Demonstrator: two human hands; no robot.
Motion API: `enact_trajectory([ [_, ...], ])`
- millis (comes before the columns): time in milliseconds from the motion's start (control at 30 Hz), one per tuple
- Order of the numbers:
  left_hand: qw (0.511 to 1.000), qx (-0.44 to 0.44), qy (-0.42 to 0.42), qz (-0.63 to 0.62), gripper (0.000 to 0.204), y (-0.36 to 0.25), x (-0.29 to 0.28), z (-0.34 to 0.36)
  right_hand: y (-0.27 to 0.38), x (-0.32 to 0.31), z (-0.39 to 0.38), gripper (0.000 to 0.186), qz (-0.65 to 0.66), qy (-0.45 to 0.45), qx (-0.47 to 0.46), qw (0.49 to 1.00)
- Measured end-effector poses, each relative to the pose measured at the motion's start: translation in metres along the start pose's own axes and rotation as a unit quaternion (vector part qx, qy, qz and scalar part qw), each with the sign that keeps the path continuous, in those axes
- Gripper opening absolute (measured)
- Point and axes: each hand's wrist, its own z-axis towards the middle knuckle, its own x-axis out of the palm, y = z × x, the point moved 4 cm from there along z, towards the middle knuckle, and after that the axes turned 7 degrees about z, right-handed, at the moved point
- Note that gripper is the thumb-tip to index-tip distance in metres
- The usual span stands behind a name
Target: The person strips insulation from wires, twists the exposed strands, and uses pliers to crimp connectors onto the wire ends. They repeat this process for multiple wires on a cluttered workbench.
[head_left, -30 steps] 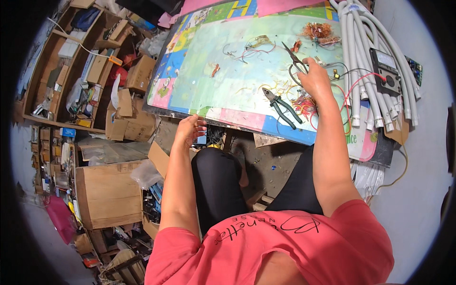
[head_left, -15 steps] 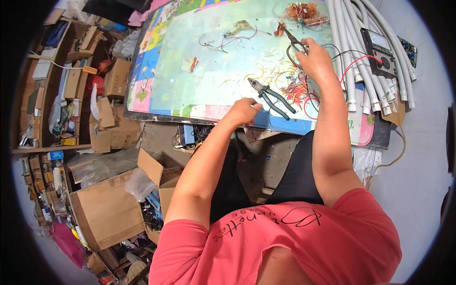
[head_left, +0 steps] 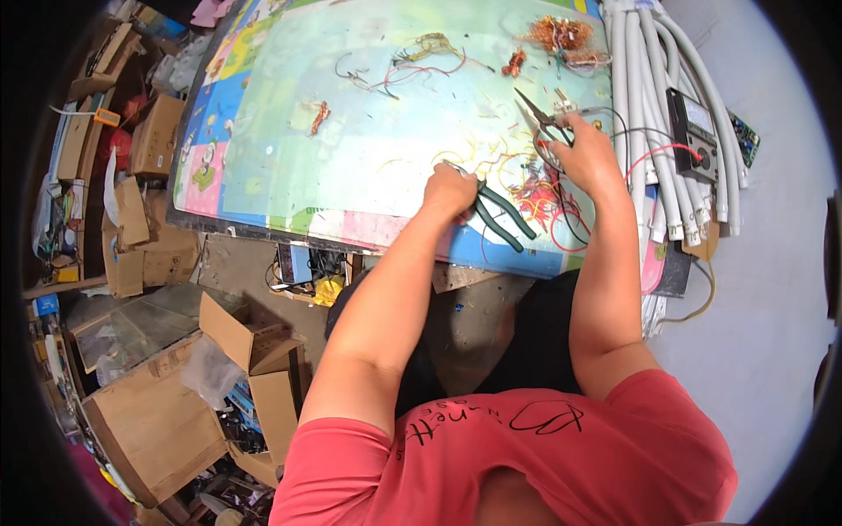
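Note:
My right hand grips dark-handled scissors by their loops, the blades pointing up and left over the table. Curled closed, my left hand covers the jaws of a pair of pliers; their dark green handles stick out to its right. My left fingertips are mostly hidden. Around the pliers and under the scissors spread red and yellow wire scraps. A small copper wire bundle lies just beyond the blade tips. Farther left are another copper twist and thin loose wires.
A heap of copper wire sits at the far right. Grey conduit pipes line the right side, with an analog multimeter and its red lead on them. Cardboard boxes and cluttered shelves fill the left, below the table edge.
My right hand has drawn the scissors back toward me, away from the small copper bundle. My left hand has come over the pliers' jaws. The whole view has shifted and turned slightly.

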Motion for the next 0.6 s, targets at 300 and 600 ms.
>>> enact_trajectory([
  [300, 0.990, 0.098, -0.032, -0.101, 0.052, -0.001, 0.057, 0.044, 0.020, 0.012, -0.002, 0.036, -0.026, 0.008, -0.025, 0.999],
  [600, 0.986, 0.161, -0.015, -0.026, 0.035, -0.031, 0.044, 0.017, 0.067, 0.025, -0.013, 0.037, 0.059, 0.058, -0.033, 0.996],
])
